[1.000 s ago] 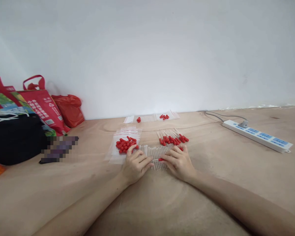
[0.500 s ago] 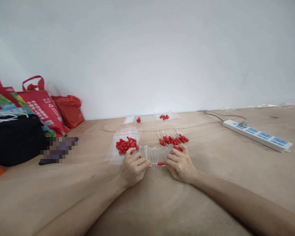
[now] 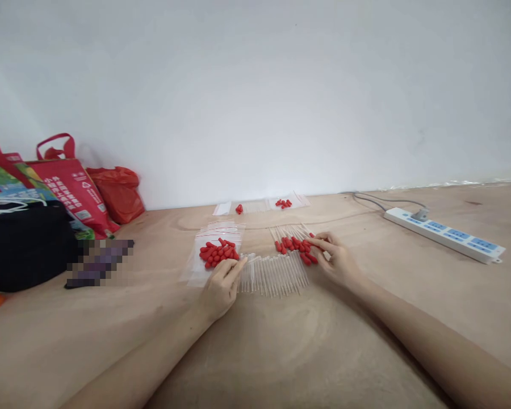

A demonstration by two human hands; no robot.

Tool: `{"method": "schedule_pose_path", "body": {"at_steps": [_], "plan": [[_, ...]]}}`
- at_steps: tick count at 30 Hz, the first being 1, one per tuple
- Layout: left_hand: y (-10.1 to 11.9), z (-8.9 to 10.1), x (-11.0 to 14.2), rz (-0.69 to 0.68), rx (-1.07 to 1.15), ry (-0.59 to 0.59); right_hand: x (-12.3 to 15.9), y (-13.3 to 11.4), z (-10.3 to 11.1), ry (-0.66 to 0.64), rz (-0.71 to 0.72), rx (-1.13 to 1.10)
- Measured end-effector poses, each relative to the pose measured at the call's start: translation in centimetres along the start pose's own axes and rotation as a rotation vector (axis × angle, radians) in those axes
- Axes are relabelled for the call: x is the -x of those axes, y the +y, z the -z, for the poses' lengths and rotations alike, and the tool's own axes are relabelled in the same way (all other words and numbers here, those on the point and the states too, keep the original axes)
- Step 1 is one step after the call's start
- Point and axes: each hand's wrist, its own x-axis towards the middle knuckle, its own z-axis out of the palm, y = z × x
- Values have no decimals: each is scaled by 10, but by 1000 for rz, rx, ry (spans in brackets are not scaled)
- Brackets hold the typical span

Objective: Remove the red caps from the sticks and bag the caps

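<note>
My left hand (image 3: 222, 288) is at the left end of a row of clear glass dropper tubes (image 3: 276, 275). Its fingers are pinched together on the end of a glass tube. Over a pile of droppers with red rubber bulbs (image 3: 296, 244), my right hand (image 3: 337, 262) has its fingertips closed at a red-bulbed dropper, partly hidden by the fingers. A few loose red bulbs (image 3: 308, 258) lie between that hand and the tubes. Beside my left hand, many more red bulbs (image 3: 218, 253) rest on clear zip bags (image 3: 198, 267).
Farther back, near the wall, lie a flat zip bag (image 3: 222, 208) and small groups of red bulbs (image 3: 283, 203). A white power strip (image 3: 445, 234) with a plugged-in cable is at right. Red bags (image 3: 74, 190), a black bag (image 3: 25, 247) and a blurred dark item (image 3: 100, 262) stand left.
My hands have moved apart. The right hand went up and right with the red-bulbed dropper to the pile; the left went back left to the tube row.
</note>
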Motion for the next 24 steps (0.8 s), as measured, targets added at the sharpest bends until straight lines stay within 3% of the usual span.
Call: {"method": "schedule_pose_path", "body": {"at_steps": [7, 11, 18, 24], "plan": [[-1, -10, -10, 4, 23, 149, -5, 8, 12, -137, -369, 155], [-1, -11, -17, -32, 27, 199, -6, 11, 13, -205, -458, 163], [4, -13, -20, -140, 143, 68, -3, 24, 7, -291, -589, 71], [7, -13, -16, -159, 279, -28, -3, 23, 8, -304, -612, 43]]}}
